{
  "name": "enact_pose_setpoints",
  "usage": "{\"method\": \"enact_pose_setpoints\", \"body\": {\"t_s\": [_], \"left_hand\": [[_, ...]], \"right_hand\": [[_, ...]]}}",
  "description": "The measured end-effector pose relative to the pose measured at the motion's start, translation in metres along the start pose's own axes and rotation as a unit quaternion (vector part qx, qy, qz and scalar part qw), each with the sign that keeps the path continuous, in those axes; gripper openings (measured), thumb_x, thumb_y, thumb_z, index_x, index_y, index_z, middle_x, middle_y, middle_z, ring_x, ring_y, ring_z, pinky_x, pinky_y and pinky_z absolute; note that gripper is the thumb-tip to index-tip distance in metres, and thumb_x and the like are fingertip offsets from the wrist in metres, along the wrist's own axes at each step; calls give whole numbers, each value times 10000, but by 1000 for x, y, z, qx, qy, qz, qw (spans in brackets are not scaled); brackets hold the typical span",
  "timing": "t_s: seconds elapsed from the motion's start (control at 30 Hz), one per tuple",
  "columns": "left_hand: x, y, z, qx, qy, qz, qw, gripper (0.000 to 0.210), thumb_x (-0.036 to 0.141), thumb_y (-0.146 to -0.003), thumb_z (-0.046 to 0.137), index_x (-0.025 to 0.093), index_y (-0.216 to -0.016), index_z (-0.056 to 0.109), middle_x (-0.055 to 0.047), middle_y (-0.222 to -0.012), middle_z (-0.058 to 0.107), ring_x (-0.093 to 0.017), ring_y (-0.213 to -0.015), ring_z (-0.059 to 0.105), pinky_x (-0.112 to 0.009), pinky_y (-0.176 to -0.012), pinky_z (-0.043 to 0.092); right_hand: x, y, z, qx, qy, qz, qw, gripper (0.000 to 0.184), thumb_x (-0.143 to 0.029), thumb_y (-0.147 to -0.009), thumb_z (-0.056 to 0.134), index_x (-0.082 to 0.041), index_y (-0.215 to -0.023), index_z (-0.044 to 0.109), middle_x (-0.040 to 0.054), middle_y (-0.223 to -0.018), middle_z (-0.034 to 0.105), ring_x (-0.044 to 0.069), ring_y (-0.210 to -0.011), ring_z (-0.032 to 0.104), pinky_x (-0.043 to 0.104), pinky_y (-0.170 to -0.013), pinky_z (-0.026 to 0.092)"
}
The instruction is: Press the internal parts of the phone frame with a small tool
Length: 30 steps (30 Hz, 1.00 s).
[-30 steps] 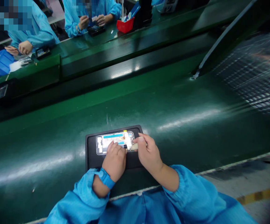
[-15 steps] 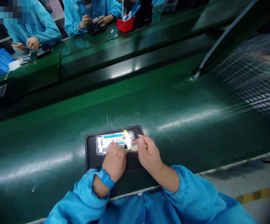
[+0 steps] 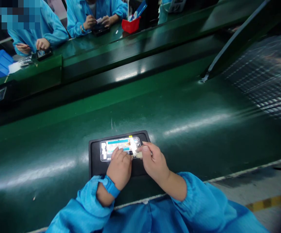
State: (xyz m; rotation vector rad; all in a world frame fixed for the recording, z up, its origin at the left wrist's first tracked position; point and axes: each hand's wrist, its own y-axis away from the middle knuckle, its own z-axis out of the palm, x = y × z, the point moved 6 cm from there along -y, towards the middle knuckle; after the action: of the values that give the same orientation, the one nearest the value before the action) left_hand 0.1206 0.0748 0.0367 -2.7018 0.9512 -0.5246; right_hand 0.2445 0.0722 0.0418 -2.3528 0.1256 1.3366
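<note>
Two hands on open phone (image 3: 120,148), black tray (image 3: 94,165), no legible writing

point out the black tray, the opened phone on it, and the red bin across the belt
black tray (image 3: 94,165): head view, bare left part.
opened phone (image 3: 113,144): head view, upper middle.
red bin (image 3: 130,26): head view, front wall.

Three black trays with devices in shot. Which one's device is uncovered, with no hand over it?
None fully; the nearest tray comes closest, its phone frame mostly exposed. The far trays sit under co-workers' hands.
</note>
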Motion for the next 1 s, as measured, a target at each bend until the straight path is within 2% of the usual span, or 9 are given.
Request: {"method": "enact_pose_setpoints", "body": {"t_s": [0.17,0.4,0.57,0.7,0.77,0.83,0.9,1.0], "left_hand": [[0,0,-1,2,6,-1,1000,137,87,-789,436,156,-773,553,-46,-757,586,-207,-873,556,-467,-899,430],[-1,2,1,-28,12,-2,1000,208,71,-765,402,147,-866,567,-69,-819,600,-227,-919,547,-486,-909,418],[1,4,-1,-2,2,25,1000,272,85,-765,389,133,-981,547,-77,-847,599,-221,-917,540,-476,-886,433],[2,3,-4,12,-12,39,999,265,94,-776,383,132,-983,545,-79,-849,600,-223,-911,542,-473,-864,445],[2,1,-4,9,-8,31,999,246,88,-778,379,130,-946,554,-83,-848,601,-220,-904,545,-470,-863,448],[1,0,-3,0,1,18,1000,214,81,-784,383,147,-876,565,-70,-816,598,-210,-898,547,-463,-876,443],[0,-1,-2,-5,9,5,1000,178,90,-795,402,158,-814,565,-55,-788,593,-203,-897,546,-461,-893,433],[0,0,-3,4,23,-10,1000,134,117,-810,429,153,-790,556,-50,-780,588,-202,-907,541,-461,-909,421]], "right_hand": [[-11,-3,1,-12,43,-57,997,197,-270,-846,371,-192,-879,549,45,-703,661,174,-668,635,281,-624,526],[-34,-6,16,-117,123,-160,972,301,-246,-868,314,-155,-816,597,64,-654,631,186,-596,582,293,-558,475],[-45,-2,25,-102,190,-204,955,328,-234,-868,314,-165,-750,611,53,-587,602,173,-534,536,278,-507,414],[-47,-1,30,-73,193,-229,952,300,-219,-858,336,-164,-732,602,45,-545,582,173,-501,525,282,-492,402],[-43,-4,28,-59,172,-211,960,289,-219,-862,330,-158,-761,594,47,-562,597,173,-514,543,280,-510,423],[-31,-8,22,-51,128,-149,979,275,-230,-867,324,-168,-768,573,46,-594,614,168,-549,572,270,-531,447],[-12,-12,14,-35,61,-32,997,235,-267,-871,336,-178,-815,546,38,-635,626,155,-578,592,255,-536,466],[13,-12,7,0,-46,143,989,236,-351,-868,346,-178,-918,499,24,-671,631,133,-540,587,251,-509,483]]}}
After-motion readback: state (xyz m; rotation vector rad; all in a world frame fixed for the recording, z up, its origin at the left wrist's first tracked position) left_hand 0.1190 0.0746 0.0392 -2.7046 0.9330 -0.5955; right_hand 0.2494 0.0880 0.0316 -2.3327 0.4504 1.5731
